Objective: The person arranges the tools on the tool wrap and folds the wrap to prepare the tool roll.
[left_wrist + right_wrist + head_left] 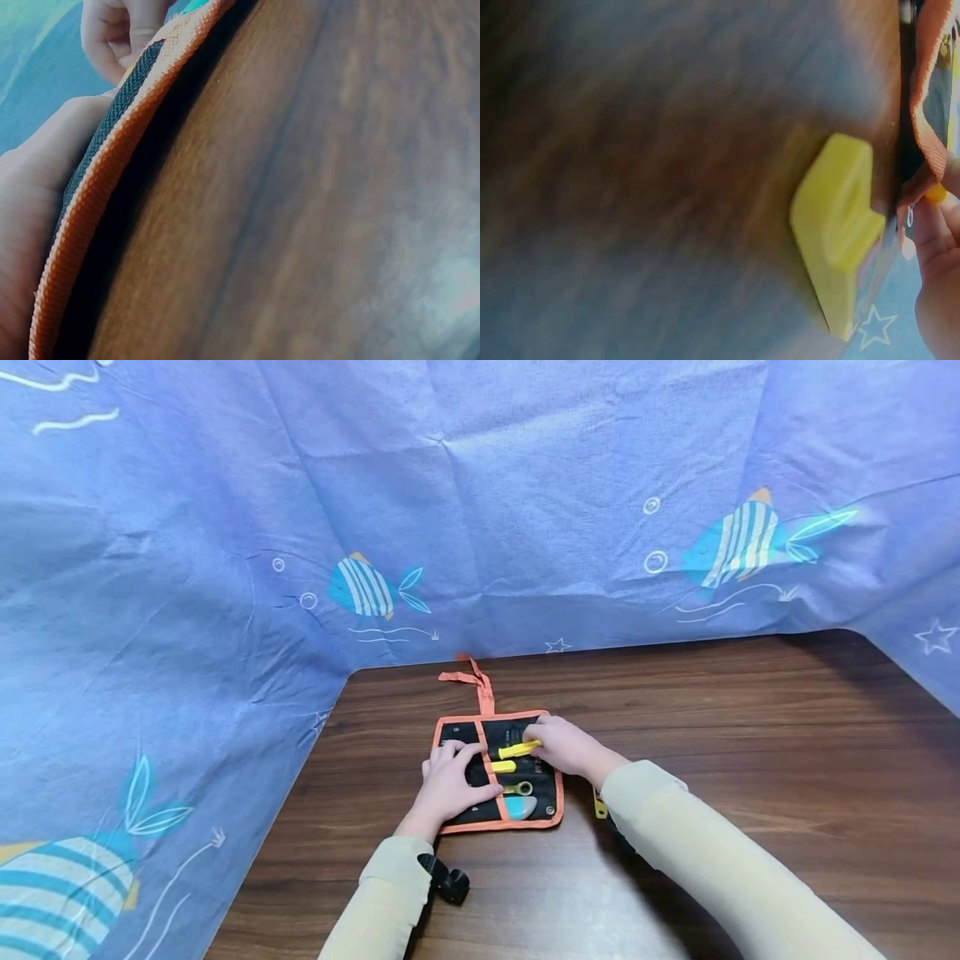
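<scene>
A black tool pouch with orange trim lies unrolled on the table. My left hand rests on its left half, fingers spread, thumb and fingertips at the orange pocket edge. With my right hand I pinch a yellow-handled tool at the topmost visible pocket; its far end is hidden. Below it, another yellow handle, a ring wrench and a teal-and-grey rounded tool stick out of pockets. The left wrist view shows the left hand against the pouch's edge.
A yellow-ended item lies on the table right of the pouch, partly behind my right forearm in the head view. Orange ties extend from the pouch's far edge. A blue fish-patterned cloth hangs behind the wooden table.
</scene>
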A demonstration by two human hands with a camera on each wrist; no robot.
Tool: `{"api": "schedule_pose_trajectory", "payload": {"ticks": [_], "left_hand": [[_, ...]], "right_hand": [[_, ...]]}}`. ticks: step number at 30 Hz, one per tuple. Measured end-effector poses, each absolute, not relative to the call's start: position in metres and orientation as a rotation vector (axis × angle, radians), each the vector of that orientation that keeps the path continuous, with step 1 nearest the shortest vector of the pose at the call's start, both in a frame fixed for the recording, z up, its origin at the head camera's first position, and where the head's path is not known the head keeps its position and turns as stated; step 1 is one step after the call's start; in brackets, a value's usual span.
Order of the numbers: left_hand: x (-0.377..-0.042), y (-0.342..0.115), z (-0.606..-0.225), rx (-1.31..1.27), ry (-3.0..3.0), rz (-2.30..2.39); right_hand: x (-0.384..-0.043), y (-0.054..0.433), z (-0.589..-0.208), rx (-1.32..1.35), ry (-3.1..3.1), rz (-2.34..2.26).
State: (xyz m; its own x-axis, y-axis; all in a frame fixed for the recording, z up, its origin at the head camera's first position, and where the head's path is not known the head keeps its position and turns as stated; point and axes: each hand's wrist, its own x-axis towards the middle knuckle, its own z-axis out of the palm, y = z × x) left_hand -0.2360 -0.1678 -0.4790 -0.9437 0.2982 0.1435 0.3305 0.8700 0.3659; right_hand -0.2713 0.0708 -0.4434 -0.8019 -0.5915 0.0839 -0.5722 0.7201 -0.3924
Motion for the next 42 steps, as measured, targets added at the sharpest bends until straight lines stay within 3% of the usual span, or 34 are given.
{"api": "schedule_pose_trajectory", "payload": {"ticks": [15, 42], "left_hand": [[-0.236, -0.174, -0.478, -0.494, -2.937, -0.618], [-0.239, -0.174, -0.476, -0.646, -2.946, -0.78]], "right_hand": [[-0.275, 0.044, -0.446, -0.899, 2.828, -0.634], [-0.271, 0.054, -0.447, -0.837, 2.823, -0.663]]}}
